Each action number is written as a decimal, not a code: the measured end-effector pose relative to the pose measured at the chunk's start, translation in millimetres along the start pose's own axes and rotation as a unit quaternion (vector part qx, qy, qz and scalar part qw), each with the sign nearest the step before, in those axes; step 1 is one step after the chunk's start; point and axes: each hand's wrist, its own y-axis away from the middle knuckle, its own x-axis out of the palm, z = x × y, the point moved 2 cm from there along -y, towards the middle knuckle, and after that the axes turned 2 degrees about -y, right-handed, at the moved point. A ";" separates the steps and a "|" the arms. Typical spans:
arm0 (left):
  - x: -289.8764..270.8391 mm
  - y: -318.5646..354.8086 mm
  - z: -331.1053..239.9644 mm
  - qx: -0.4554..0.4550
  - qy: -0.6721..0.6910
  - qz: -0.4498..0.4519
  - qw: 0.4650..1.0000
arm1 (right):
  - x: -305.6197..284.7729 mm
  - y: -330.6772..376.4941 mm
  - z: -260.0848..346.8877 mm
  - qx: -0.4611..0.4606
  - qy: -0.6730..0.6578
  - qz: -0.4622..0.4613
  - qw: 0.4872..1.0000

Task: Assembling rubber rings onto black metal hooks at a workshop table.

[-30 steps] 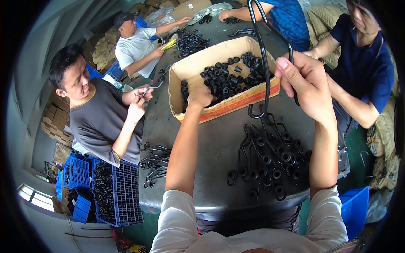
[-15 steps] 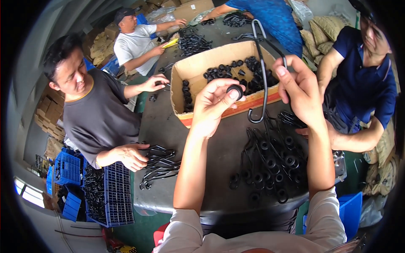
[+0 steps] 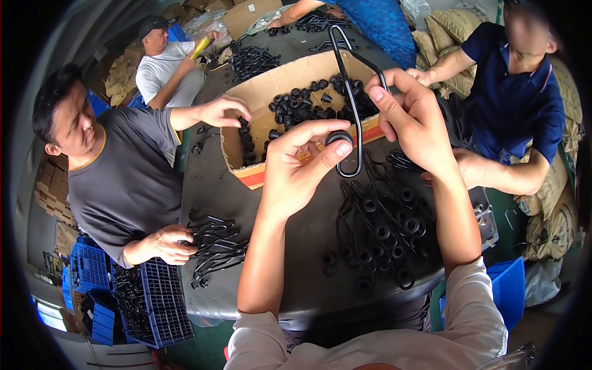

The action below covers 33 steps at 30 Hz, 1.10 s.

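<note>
My left hand (image 3: 302,163) pinches a small black ring-shaped cap (image 3: 338,138) between thumb and fingers, held right against the lower bend of a black bent metal rod (image 3: 350,92). My right hand (image 3: 414,120) grips the rod's upper part and holds it upright above the dark table (image 3: 296,240). Behind both hands stands an open cardboard box (image 3: 259,92) holding several loose black caps (image 3: 308,102). Below my right forearm lies a pile of black rods with caps fitted (image 3: 385,228).
A person in a grey shirt (image 3: 123,179) at the left reaches one hand into the box and rests the other on a second rod pile (image 3: 216,250). Blue crates (image 3: 151,302) stand below. A person in a dark blue shirt (image 3: 518,98) works at the right; others sit farther back.
My left hand left the box with a cap and brought it up against the rod's lower bend. The grey-shirted person has stretched a hand into the box.
</note>
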 end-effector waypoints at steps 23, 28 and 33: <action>1.0 -2.6 11.2 0.076 -0.063 -0.030 0.995 | 5.0 -3.3 -2.2 0.013 -0.061 0.015 0.998; 3.4 -0.8 6.5 0.050 -0.081 -0.021 0.995 | 2.9 -3.0 -4.0 0.009 -0.061 0.016 0.998; 12.4 1.4 -3.7 0.165 -0.205 -0.012 0.965 | -1.2 -6.0 -6.3 -0.002 -0.091 0.020 0.996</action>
